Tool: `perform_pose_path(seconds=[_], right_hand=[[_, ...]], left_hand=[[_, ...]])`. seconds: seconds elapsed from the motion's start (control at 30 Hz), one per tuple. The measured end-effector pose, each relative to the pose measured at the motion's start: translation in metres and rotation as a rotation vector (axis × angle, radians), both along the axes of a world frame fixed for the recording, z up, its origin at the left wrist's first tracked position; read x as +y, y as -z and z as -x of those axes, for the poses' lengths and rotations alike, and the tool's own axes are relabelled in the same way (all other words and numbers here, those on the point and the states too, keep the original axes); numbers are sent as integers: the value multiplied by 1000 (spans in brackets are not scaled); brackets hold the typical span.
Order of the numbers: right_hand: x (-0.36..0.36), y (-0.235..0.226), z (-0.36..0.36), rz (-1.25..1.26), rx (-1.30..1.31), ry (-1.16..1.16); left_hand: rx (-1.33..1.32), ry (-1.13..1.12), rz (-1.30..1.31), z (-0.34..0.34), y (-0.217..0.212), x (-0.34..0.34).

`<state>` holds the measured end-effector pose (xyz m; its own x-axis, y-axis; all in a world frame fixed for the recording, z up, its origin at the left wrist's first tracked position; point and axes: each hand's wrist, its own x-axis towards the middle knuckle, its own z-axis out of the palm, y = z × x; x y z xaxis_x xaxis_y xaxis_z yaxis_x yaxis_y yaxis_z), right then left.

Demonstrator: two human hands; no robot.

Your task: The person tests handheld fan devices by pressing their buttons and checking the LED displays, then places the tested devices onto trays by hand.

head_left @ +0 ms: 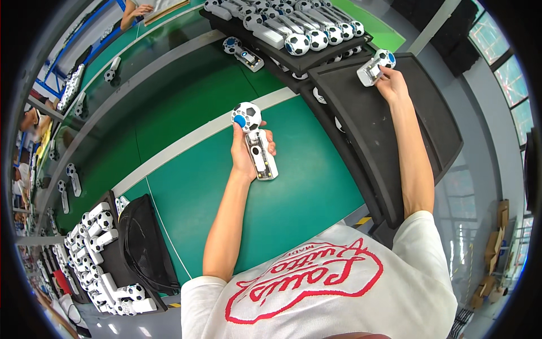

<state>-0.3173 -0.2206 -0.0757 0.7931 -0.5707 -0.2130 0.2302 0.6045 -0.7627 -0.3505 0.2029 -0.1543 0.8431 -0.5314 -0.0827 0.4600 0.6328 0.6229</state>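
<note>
- Seen from above, a person in a white shirt with a red design works with two bare hands over a green table (186, 101).
- Their left hand (247, 151) is raised above the table, fingers curled around a white handheld toy (257, 141) whose head is shaped like a black-and-white football with a blue button.
- That toy stands roughly upright in the grip, ball end away from the wrist, with the thumb beside the handle and the fingertips wrapping its far side.
- Their right hand (389, 83) reaches well ahead and to the right, fingers closed on a second football toy (375, 66) of the same kind.
- This second toy lies on an otherwise bare black tray (372, 130), near its far edge, with the ball end to the right of the fingers.
- Just beyond and to the left of the right hand, another black tray (282, 56) holds a tight row of the same toys (307, 34), balls facing the person.
- One loose toy (243, 52) lies on the table, ahead of the left hand.
- Far behind and left of the left hand, near the person's left elbow, a third tray carries many more toys (96, 248), next to a black mesh bag (145, 243).
- Other toys lie scattered along a further table at the left rim, where another person's arm (132, 12) shows at the top edge.
</note>
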Motion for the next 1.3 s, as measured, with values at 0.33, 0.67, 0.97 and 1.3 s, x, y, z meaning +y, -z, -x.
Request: perform_pose_path(seconds=[0.33,0.67,0.97,1.3], right_hand=[[39,-32,35,616,346,-157],[97,-114,87,1641,79,-690],[72,-73,80,989,-28,-951],[6,-84,68,1826,23,-652]], left_hand=[[22,-25,-48,2,1,-7],[-548,255,-37,-5,-91,-87],[-476,50,266,-31,-120,-170],[-1033,49,-730,-40,-116,-166]])
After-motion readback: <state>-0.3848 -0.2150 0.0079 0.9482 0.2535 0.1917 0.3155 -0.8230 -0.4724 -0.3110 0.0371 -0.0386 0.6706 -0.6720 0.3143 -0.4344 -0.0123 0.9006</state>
